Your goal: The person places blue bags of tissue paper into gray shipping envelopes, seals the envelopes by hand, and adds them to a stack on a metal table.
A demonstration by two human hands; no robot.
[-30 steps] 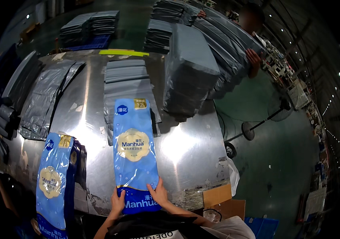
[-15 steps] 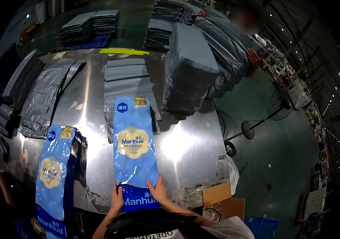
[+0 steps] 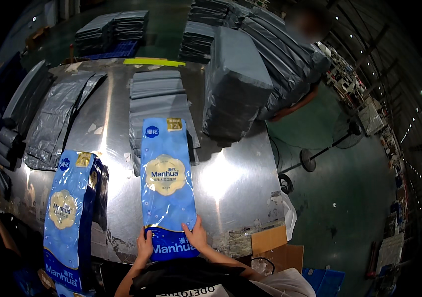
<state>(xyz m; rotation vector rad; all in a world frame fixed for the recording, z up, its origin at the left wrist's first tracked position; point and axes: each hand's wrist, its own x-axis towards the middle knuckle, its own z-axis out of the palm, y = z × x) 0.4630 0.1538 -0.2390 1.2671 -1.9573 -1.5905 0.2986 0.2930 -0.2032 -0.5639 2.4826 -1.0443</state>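
A long blue toilet-paper pack (image 3: pixel 168 204) with a cream label lies lengthwise in front of me. Its far end rests over a stack of grey plastic bags (image 3: pixel 156 94). My left hand (image 3: pixel 144 244) grips the near left side of the pack, and my right hand (image 3: pixel 197 234) holds the near right side; the thumbs lie on top and the other fingers are mostly hidden. To the left, a second blue toilet-paper pack (image 3: pixel 64 242) stands apart from my hands, with more blue packaging below it.
The metal table (image 3: pixel 230 193) bears a loose grey bag (image 3: pixel 60 123) and a tall grey wrapped bundle (image 3: pixel 235 89). A co-worker's arm (image 3: pixel 297 104) reaches under grey bundles at the back right. A cardboard box (image 3: pixel 275 252) sits by the near right edge; a fan (image 3: pixel 347 136) stands beyond.
The co-worker's hand at the back right has gone from the bundle's side to beneath it. Another person's arm at the far left has lowered. My hands keep their hold, nearly still.
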